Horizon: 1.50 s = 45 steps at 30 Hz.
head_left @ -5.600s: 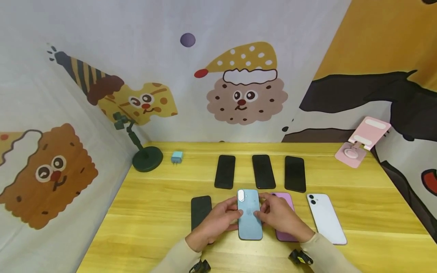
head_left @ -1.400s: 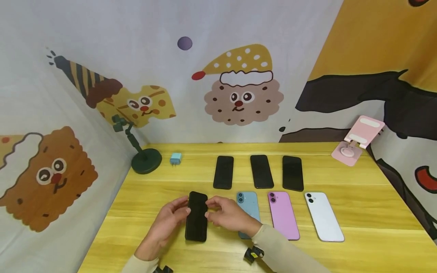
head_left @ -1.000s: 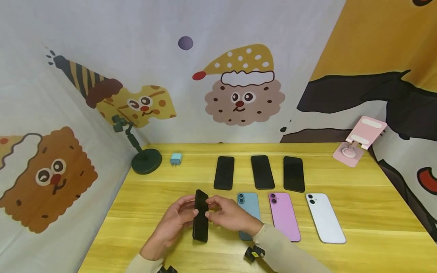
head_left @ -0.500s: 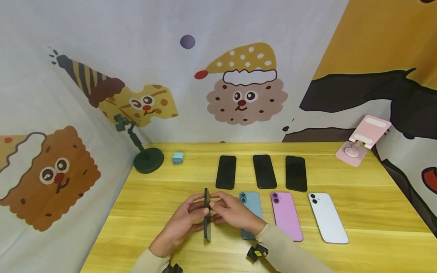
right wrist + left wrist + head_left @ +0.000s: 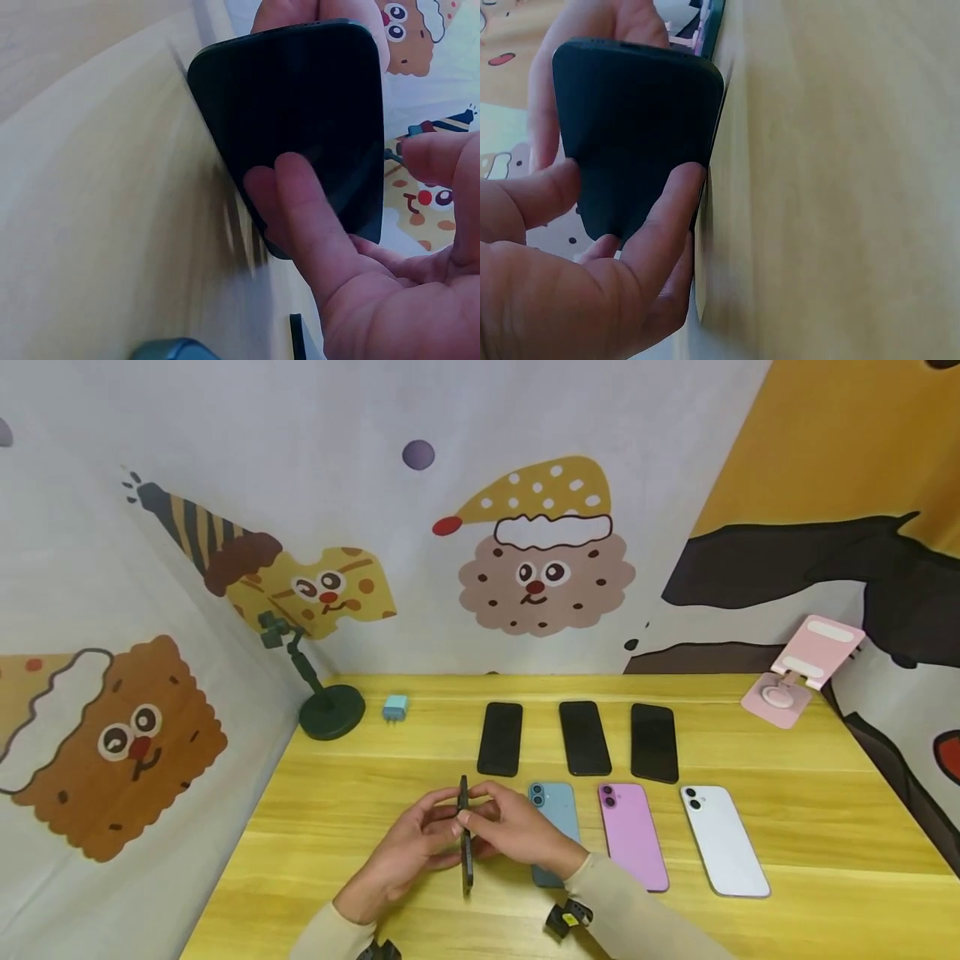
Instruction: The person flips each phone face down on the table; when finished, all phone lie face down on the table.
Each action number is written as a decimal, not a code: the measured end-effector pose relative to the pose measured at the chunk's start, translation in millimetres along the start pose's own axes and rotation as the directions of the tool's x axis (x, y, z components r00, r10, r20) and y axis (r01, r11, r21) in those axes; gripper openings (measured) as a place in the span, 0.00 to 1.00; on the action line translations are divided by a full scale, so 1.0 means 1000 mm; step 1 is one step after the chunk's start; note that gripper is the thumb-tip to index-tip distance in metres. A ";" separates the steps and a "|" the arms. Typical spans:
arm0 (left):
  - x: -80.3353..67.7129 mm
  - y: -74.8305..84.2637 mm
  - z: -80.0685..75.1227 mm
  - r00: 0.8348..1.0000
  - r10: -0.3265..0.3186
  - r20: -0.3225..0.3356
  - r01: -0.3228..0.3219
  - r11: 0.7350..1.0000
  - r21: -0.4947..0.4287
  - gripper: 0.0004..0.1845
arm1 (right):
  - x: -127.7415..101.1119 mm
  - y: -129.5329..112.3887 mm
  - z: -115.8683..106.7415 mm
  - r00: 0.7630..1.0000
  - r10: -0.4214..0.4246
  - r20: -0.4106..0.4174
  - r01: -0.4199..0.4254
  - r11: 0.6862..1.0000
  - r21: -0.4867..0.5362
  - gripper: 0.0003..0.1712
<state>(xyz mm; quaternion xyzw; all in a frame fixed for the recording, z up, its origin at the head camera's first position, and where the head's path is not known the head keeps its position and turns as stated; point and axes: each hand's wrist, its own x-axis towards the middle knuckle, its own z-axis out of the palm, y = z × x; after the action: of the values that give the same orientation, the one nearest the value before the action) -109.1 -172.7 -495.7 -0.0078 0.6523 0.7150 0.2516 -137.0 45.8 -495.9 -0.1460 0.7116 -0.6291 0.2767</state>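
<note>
Here, black phone (image 5: 465, 839) on edge, between both hands' grip (image 5: 468, 837)

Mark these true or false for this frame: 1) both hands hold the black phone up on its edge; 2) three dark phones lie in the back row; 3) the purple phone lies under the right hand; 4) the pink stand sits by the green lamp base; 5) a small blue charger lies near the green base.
1) True: the left hand and right hand grip the black phone, stood on its long edge.
2) True: three dark phones lie side by side.
3) False: the purple phone lies uncovered; the blue phone is partly under that hand.
4) False: the pink stand is at the far right, the green base at the left.
5) True: the blue charger lies just right of it.
</note>
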 end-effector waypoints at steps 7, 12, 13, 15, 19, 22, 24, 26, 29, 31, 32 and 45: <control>0.000 0.001 0.000 1.000 -0.017 0.018 0.016 0.999 0.028 0.37 | -0.002 -0.002 -0.002 1.000 -0.016 -0.022 0.015 1.000 -0.026 0.27; -0.001 0.002 0.000 1.000 -0.029 0.001 0.029 0.998 0.052 0.36 | -0.004 -0.001 -0.003 0.999 -0.005 -0.045 0.004 1.000 -0.023 0.25; -0.002 0.002 0.000 1.000 -0.031 -0.004 0.032 0.998 0.053 0.36 | -0.005 -0.001 -0.003 0.999 -0.004 -0.051 0.003 1.000 -0.020 0.24; -0.002 0.002 -0.001 0.999 -0.033 -0.011 0.034 0.998 0.050 0.37 | -0.006 0.000 -0.004 0.998 -0.008 -0.060 0.007 1.000 -0.014 0.25; -0.001 0.002 -0.003 0.999 -0.040 -0.018 0.041 0.999 0.029 0.38 | -0.007 0.001 -0.005 0.997 -0.028 -0.074 0.028 1.000 -0.002 0.26; -0.001 0.003 -0.005 0.998 -0.057 -0.008 0.057 0.998 0.014 0.39 | -0.007 0.000 -0.004 0.996 -0.034 -0.081 0.036 0.999 0.019 0.26; 0.000 0.003 -0.006 0.998 -0.066 0.000 0.066 0.998 0.013 0.38 | -0.006 -0.001 -0.005 0.996 -0.039 -0.086 0.043 0.998 0.038 0.26; 0.000 0.005 -0.006 0.997 -0.073 0.000 0.073 0.997 0.016 0.38 | -0.006 -0.002 -0.005 0.995 -0.036 -0.096 0.042 0.997 0.063 0.26; 0.000 0.010 -0.005 0.998 -0.068 -0.009 0.069 0.997 0.030 0.37 | -0.007 -0.003 -0.007 0.994 -0.031 -0.109 0.040 0.996 0.080 0.27; 0.000 0.013 -0.005 0.998 -0.064 -0.012 0.064 0.997 0.036 0.36 | -0.006 -0.003 -0.010 0.993 -0.024 -0.114 0.033 0.997 0.076 0.28; 0.001 0.014 -0.005 0.998 -0.061 -0.012 0.062 0.997 0.039 0.36 | -0.007 -0.002 -0.011 0.993 -0.021 -0.116 0.029 0.997 0.073 0.29; 0.005 0.013 -0.003 0.996 -0.066 -0.051 0.072 0.989 0.132 0.38 | -0.004 0.007 -0.016 0.985 -0.053 -0.165 0.035 0.994 -0.105 0.38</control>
<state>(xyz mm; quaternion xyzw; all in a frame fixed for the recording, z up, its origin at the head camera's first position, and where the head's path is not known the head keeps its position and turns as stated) -119.5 -174.2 -485.6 -0.0303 0.7038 0.6601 0.2609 -142.2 62.2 -500.7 -0.1221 0.7602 -0.6079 0.1940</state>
